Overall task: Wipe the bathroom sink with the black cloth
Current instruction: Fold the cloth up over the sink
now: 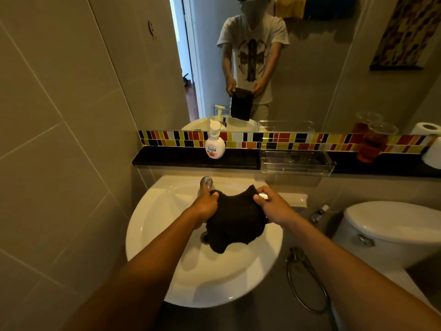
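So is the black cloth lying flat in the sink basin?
No, both the left hand and right hand hold the black cloth up by its top corners above the sink.

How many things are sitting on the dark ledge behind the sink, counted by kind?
Pump soap bottle: 1
Clear plastic tray: 1
Clear cup of reddish liquid: 1
Toilet paper roll: 1, cut off by the frame edge
Total: 4 on the dark ledge; mirror reflections not counted.
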A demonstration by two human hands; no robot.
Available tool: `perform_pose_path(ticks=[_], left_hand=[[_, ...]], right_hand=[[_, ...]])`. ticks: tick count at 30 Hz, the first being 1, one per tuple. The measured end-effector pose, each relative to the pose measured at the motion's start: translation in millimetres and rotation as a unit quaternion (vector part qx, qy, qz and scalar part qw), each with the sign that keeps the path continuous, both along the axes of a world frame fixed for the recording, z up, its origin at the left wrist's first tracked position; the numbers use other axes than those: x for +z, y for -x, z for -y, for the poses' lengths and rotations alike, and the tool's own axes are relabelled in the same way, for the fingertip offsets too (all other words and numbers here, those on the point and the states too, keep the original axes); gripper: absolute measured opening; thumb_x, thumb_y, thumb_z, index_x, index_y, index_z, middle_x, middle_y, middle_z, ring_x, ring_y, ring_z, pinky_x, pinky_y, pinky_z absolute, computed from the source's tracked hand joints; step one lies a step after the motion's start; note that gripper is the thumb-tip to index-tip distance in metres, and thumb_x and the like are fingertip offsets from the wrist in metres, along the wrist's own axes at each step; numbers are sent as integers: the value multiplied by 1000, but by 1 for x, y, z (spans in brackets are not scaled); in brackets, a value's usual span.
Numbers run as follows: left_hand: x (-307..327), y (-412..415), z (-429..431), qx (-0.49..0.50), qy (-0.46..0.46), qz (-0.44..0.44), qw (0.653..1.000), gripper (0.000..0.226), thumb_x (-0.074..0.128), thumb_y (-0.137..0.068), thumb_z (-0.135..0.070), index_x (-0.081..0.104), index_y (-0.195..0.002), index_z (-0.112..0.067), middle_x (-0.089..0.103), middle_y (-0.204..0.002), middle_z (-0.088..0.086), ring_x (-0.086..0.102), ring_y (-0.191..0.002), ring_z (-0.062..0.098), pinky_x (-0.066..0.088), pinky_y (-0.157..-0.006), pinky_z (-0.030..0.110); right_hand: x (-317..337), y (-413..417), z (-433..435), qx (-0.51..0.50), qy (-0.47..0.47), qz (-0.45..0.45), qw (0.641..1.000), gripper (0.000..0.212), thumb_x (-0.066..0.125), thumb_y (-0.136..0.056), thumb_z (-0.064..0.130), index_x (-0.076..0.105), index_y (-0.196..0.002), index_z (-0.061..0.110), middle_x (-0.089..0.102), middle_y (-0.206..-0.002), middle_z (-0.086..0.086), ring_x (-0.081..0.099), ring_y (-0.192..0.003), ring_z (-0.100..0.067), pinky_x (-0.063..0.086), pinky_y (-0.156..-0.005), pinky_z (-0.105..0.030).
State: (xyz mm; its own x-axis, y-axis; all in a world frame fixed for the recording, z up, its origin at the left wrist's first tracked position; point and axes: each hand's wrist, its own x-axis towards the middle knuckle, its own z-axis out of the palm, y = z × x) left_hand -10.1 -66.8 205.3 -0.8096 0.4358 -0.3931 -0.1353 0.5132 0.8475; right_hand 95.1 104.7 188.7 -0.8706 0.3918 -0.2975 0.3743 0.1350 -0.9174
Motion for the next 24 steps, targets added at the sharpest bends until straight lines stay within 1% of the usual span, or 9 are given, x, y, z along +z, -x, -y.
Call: perform_pose_path(ticks=[3,4,6,8,11,14,16,20,24], left_hand=[[-18,-10,5,20,31,108,993,40,35,-100,-29,35,-133,-6,54,-101,15,54,-80,19,48,-70,32],[-22,-12,8,17,24,164,986,35,39,-99,-31,45,-122,-5,55,-94,14,56,-77,21,48,-66,30],[-33,-14,12,-19,-2,255,967,29,49,-96,-35,54,-107,-8,61,-104,18,63,-94,28,53,-74,35],[-43,-15,15,-75,-6,290,954,40,62,-88,-38,56,-114,-8,59,-125,19,60,-115,32,55,-88,39],[-49,-13,17,-132,31,291,947,66,76,-76,-41,54,-127,-5,60,-128,16,60,-117,29,53,-96,39],[-50,-15,26,-133,99,265,950,53,73,-78,-43,59,-116,-7,66,-93,5,64,-81,15,54,-79,30],[-52,-20,33,-135,117,264,948,37,70,-83,-39,56,-105,-14,58,-73,0,57,-62,8,53,-82,31],[-59,-33,37,-109,-5,240,965,53,73,-83,-19,51,-131,-20,59,-112,2,56,-103,17,49,-94,36],[-62,-34,30,-68,-87,194,975,56,71,-82,-11,50,-132,-24,60,-124,11,57,-111,20,42,-103,37]], right_hand=[[-13,3,2,-71,-21,17,997,16,50,-97,29,59,-107,20,60,-115,-8,56,-107,-24,51,-88,-37],[-16,4,3,-90,-8,23,996,15,52,-96,29,61,-104,20,61,-116,-8,56,-107,-24,49,-92,-38],[-20,5,4,-112,42,40,992,13,56,-93,30,63,-100,22,62,-116,-9,56,-110,-25,46,-100,-42],[-18,2,5,-102,101,50,988,13,61,-91,30,63,-102,23,61,-116,-8,55,-111,-24,44,-104,-42],[-21,-5,4,-62,158,67,983,28,67,-87,24,61,-114,23,61,-117,-7,55,-112,-24,44,-103,-43],[-31,-12,4,-48,129,95,986,25,63,-90,20,61,-115,22,59,-119,-8,54,-111,-25,47,-98,-45],[-39,-15,3,-86,78,110,987,20,59,-92,21,61,-112,22,56,-120,-10,52,-112,-27,48,-94,-44],[-45,-15,1,-115,80,101,985,17,62,-91,22,60,-108,23,54,-125,-11,49,-117,-28,48,-93,-41],[-38,-18,-3,-47,117,101,987,50,77,-77,11,55,-120,25,55,-130,-10,47,-127,-30,36,-111,-47]])
